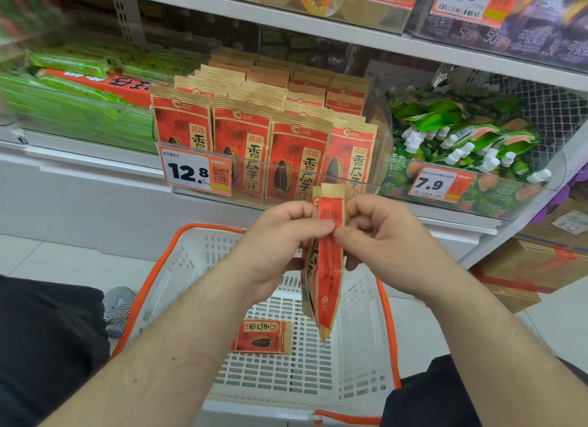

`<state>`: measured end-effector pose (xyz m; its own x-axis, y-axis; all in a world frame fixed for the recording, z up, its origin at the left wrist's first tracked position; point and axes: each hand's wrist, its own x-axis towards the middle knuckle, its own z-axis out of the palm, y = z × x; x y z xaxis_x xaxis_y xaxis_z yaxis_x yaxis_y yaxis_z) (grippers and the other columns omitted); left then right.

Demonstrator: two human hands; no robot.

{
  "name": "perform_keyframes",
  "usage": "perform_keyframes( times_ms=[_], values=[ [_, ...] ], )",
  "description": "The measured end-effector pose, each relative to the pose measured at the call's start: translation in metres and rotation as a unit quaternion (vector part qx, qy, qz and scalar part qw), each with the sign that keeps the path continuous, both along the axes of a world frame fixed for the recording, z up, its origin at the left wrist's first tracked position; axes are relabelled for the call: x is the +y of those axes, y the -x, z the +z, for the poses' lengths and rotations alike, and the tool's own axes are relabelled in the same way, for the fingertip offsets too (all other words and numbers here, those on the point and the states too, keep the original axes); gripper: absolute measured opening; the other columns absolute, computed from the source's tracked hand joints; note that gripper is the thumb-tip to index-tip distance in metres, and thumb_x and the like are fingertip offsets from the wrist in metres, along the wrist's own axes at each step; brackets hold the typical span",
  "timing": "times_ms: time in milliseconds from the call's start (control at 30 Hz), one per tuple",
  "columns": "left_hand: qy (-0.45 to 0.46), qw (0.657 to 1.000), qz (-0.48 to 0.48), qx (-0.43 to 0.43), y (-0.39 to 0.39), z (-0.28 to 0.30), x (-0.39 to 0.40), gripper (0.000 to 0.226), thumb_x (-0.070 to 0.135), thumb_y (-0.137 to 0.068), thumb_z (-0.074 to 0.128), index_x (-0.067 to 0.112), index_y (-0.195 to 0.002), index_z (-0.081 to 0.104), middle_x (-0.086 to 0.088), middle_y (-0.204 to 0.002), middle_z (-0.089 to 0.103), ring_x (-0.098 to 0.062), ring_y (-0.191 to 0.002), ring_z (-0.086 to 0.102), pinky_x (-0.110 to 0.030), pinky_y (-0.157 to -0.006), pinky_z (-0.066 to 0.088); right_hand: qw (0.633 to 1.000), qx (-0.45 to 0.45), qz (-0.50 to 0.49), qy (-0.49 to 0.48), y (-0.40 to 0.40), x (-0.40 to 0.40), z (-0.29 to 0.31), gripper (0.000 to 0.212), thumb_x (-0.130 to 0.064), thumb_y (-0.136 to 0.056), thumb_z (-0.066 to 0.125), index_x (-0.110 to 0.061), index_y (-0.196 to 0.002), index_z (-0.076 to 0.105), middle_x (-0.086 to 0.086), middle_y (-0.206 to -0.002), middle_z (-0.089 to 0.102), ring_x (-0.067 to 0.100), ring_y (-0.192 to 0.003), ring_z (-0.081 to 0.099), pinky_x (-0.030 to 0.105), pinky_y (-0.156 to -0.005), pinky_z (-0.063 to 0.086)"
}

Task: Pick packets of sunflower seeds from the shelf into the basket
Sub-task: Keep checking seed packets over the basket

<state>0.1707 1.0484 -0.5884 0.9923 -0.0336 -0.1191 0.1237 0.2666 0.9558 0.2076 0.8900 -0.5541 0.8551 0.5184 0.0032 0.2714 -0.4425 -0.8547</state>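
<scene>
Rows of red and tan sunflower seed packets (pixel 270 133) stand upright in a clear-fronted bin on the shelf. Over the white basket (pixel 178 267) with orange rim, both hands hold seed packets (pixel 329 267) edge-on, seemingly two pressed together. My left hand (pixel 283 239) pinches them from the left and my right hand (pixel 385 235) pinches them from the right, thumbs meeting near the top. One more seed packet (pixel 262 337) lies flat on the basket floor.
Green snack packs (pixel 79 76) fill the shelf to the left. Green pouches with white caps (pixel 461 133) sit in the bin to the right. Price tags read 12.8 (pixel 194 171) and 7.9 (pixel 440 183). Cardboard boxes (pixel 525 267) stand on the floor at right.
</scene>
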Motion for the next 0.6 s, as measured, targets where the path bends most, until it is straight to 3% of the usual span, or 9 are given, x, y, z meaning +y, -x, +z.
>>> perform_keyframes(
  times_ms=[133,300,400,467,600],
  values=[
    [0.02,1.0,0.022,0.004,-0.001,0.0,0.001,0.006,0.01,-0.091,0.06,0.013,-0.087,0.057,0.006,-0.054,0.059,-0.017,-0.063,0.058,-0.045,-0.079,0.044,0.997,0.019,0.06,0.038,0.003,-0.003,0.004,0.017,-0.007,-0.094,0.062,-0.019,-0.106,0.059,0.014,-0.065,0.065,0.019,-0.058,0.062,0.025,-0.059,0.054],
    [0.026,0.999,0.034,0.013,-0.003,-0.003,0.001,0.012,0.011,-0.092,0.06,0.014,-0.081,0.056,0.006,-0.055,0.059,-0.02,-0.065,0.058,-0.045,-0.078,0.045,0.994,0.011,0.087,0.061,0.003,-0.006,0.006,0.023,-0.009,-0.096,0.061,-0.024,-0.112,0.055,0.014,-0.07,0.066,0.029,-0.066,0.067,0.033,-0.065,0.059],
    [0.063,0.997,0.049,0.02,-0.006,-0.003,0.004,0.005,0.016,-0.092,0.06,0.015,-0.087,0.06,-0.009,-0.078,0.064,-0.024,-0.074,0.059,-0.046,-0.075,0.048,0.984,0.038,0.126,0.12,0.003,-0.009,0.009,0.061,-0.012,-0.086,0.074,-0.038,-0.133,0.045,0.008,-0.071,0.07,0.027,-0.067,0.069,0.044,-0.068,0.059],
    [0.078,0.995,0.057,0.016,-0.008,-0.003,0.007,0.005,0.017,-0.093,0.059,0.013,-0.096,0.06,-0.01,-0.082,0.063,-0.024,-0.074,0.06,-0.043,-0.07,0.05,0.974,0.047,0.16,0.151,0.006,-0.009,0.011,0.086,-0.009,-0.083,0.077,-0.044,-0.146,0.032,0.008,-0.073,0.072,0.023,-0.067,0.071,0.044,-0.069,0.06],
    [0.09,0.994,0.061,0.007,-0.009,-0.003,0.009,0.012,0.019,-0.093,0.058,0.014,-0.103,0.059,-0.006,-0.078,0.061,-0.019,-0.068,0.06,-0.04,-0.066,0.051,0.97,0.042,0.195,0.142,0.009,-0.007,0.015,0.095,0.0,-0.086,0.072,-0.046,-0.152,0.021,0.011,-0.081,0.075,0.025,-0.073,0.074,0.049,-0.077,0.06]
  ],
)
